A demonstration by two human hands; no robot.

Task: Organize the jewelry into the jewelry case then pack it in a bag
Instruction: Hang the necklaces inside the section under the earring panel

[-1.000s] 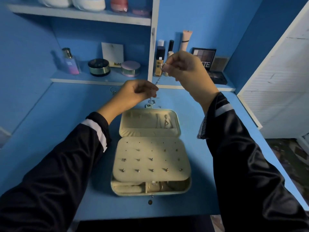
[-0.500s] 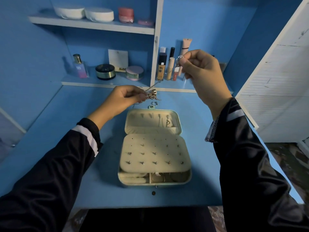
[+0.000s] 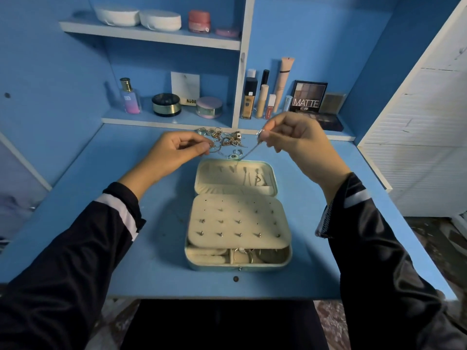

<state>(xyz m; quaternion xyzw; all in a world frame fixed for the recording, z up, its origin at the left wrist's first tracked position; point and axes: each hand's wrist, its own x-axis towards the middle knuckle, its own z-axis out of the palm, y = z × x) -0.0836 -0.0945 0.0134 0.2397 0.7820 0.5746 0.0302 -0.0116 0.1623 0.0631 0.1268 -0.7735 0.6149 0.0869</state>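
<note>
An open cream jewelry case (image 3: 237, 266) lies in the middle of the blue desk, its lid (image 3: 236, 192) tipped back with a few chains hung inside. A padded panel (image 3: 237, 221) studded with earrings covers most of the base; rings lie in the front compartments. My left hand (image 3: 174, 152) and my right hand (image 3: 293, 137) each pinch one end of a thin silver chain (image 3: 249, 152) that sags between them above the lid's far edge. Behind it, a pile of loose jewelry (image 3: 225, 140) rests on the desk.
A low shelf behind the pile carries a perfume bottle (image 3: 130, 97), round compacts (image 3: 166, 104), makeup tubes (image 3: 262, 99) and a MATTE palette (image 3: 307, 97). An upper shelf (image 3: 151, 34) bears white containers. A white louvred cabinet (image 3: 424, 137) stands on the right. The desk's front edge (image 3: 227, 294) is near me.
Both hands have come down from in front of the shelf towards the case's lid, and moved further apart. The chain now hangs lower between them.
</note>
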